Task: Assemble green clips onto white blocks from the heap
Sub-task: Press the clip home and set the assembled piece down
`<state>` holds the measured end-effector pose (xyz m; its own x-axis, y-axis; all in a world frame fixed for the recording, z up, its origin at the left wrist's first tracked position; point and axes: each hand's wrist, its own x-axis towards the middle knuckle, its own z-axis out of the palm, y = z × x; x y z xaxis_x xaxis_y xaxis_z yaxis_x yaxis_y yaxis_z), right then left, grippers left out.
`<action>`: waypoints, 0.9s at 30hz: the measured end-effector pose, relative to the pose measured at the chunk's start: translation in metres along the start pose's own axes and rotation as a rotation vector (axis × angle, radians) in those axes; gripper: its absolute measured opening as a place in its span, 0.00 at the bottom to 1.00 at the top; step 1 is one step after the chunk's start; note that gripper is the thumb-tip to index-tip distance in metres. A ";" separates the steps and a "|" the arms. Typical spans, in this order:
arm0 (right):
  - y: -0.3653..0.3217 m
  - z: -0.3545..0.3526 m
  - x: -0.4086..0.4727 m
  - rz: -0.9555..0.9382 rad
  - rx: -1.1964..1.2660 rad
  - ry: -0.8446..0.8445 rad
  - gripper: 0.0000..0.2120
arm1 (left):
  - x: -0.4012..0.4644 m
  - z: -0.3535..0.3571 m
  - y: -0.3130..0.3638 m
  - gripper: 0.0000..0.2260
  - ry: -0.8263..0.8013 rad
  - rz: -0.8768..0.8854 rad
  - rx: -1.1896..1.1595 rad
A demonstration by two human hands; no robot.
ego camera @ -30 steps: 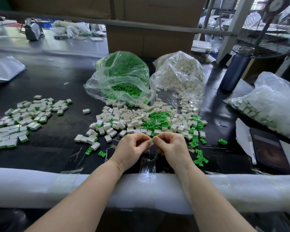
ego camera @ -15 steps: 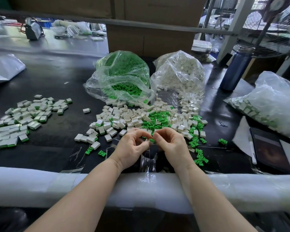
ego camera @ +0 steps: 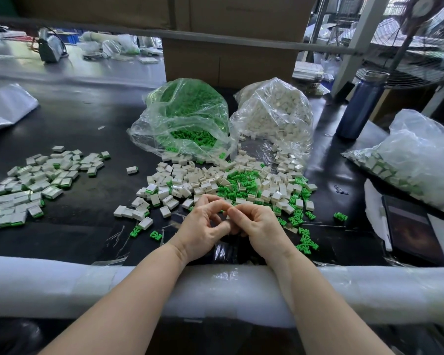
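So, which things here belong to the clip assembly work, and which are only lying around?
Job: mixed heap; green clip bag; white block bag; finished pile; left hand; right hand.
Lying about: blue bottle; fan; cardboard box.

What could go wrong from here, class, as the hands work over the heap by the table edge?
1. Both hands, left and right, hide the piece they work on, so a crooked clip could go unseen.
2. Loose clips lie near the padded edge; a wrist could sweep them off.
3. Finished pieces could mix with the heap.
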<state>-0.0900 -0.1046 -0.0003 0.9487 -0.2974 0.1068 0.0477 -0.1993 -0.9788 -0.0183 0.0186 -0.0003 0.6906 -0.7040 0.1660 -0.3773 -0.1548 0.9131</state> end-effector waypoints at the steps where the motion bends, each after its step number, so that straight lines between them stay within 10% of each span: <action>1: 0.000 0.000 0.000 -0.001 0.001 0.001 0.09 | 0.000 0.000 0.000 0.10 0.001 0.001 0.002; 27: 0.001 0.000 -0.001 0.024 0.012 0.068 0.03 | 0.001 0.003 -0.007 0.12 -0.069 0.064 0.063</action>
<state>-0.0905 -0.1042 -0.0013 0.9264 -0.3644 0.0949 0.0296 -0.1807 -0.9831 -0.0162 0.0170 -0.0079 0.6202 -0.7597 0.1955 -0.4592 -0.1495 0.8757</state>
